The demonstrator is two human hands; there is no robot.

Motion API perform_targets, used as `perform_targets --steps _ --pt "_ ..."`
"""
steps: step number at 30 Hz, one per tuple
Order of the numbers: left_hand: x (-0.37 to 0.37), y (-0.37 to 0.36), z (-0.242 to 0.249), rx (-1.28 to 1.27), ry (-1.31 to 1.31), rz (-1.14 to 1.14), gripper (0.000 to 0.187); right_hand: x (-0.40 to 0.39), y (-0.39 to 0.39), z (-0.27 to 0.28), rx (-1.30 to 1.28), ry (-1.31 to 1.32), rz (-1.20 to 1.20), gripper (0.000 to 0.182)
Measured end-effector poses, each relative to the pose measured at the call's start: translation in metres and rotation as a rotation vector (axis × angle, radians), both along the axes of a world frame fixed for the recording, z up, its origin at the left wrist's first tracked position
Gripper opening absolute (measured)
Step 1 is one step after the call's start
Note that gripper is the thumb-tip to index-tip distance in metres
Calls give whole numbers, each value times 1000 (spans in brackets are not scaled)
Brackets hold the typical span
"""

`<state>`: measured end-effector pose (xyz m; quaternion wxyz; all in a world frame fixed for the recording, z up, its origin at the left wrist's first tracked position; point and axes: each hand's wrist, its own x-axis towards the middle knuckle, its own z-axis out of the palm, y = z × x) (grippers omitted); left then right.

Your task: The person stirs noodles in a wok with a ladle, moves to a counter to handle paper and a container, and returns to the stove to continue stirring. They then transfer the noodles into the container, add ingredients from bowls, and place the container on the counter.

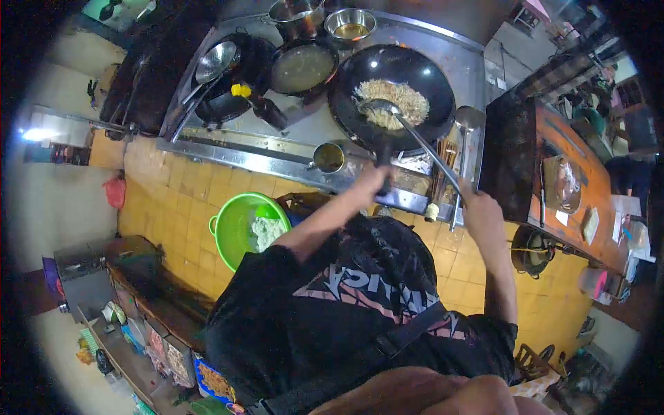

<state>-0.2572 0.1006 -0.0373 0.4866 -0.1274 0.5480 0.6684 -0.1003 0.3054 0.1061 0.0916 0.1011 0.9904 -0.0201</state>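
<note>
A large black wok [436, 83] with pale noodle-like food [408, 100] in it sits on the metal stove. My left hand [374, 181] is closed around the wok's dark handle on the near side. In my right hand [482, 211] is the long handle of a metal ladle [429, 148], gripped near its end. The ladle's bowl rests in the food, toward its left side. Steam or glare slightly blurs the food's detail.
Left of the wok stand a pan of cloudy liquid [302, 68], a metal bowl [351, 25] and a dark bottle [268, 113] with a yellow top. A small metal cup [328, 158] is at the stove's front. A green basin [235, 232] holds white food.
</note>
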Motion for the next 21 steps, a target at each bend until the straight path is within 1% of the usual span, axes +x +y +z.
perform_targets --steps 1,2,4,5,6,7,8,10,11,12,13,14,15,16,17,18,19,20,21 --pt "23 -3 36 80 -60 -46 21 -3 -3 -1 1 12 -12 54" --pt "43 -6 67 154 -136 -90 21 -1 -12 0 -1 -32 -66 54" --pt "31 -2 88 136 -152 -141 22 -5 -17 -5 -1 -63 -127 54" --pt "29 -3 89 119 -189 -175 23 -2 -17 -11 -13 -35 -125 54" --pt "5 2 71 100 -9 -131 22 4 -19 -20 -28 -17 -120 54" --pt "-21 3 33 145 -13 -60 22 5 -18 -32 -33 -30 -121 54" --pt "-35 1 6 191 -11 9 21 3 -13 -48 -16 -9 -149 55" --pt "-9 -12 10 141 141 -83 16 0 -5 -57 12 26 -182 56" --pt "16 -7 14 68 46 50 16 -3 0 -57 52 44 -217 54" --pt "30 -25 54 138 -13 -152 18 -5 5 -55 90 56 -248 54" --pt "39 -28 70 114 -66 -152 17 -1 7 -44 95 64 -245 54" --pt "40 -28 77 88 -117 -150 17 7 7 -26 -3 135 -296 52" --pt "29 -25 64 118 -36 -165 16 13 6 -16 -108 195 -343 50" --pt "17 -22 37 141 36 -181 16 12 2 -15 -113 185 -337 50" --pt "2 -14 -1 67 117 -173 16 9 -7 -15 -128 197 -385 48" --pt "-9 -5 -19 48 295 -82 20 7 -14 -16 -142 212 -438 46" --pt "-20 -1 -23 12 392 -55 20 0 -16 -39 -157 350 -366 47" --pt "-35 4 -67 86 353 -53 22 -13 -21 -66 -120 310 -383 50" --pt "-39 9 -73 107 338 -28 22 -30 -21 -94 -77 278 -395 53"
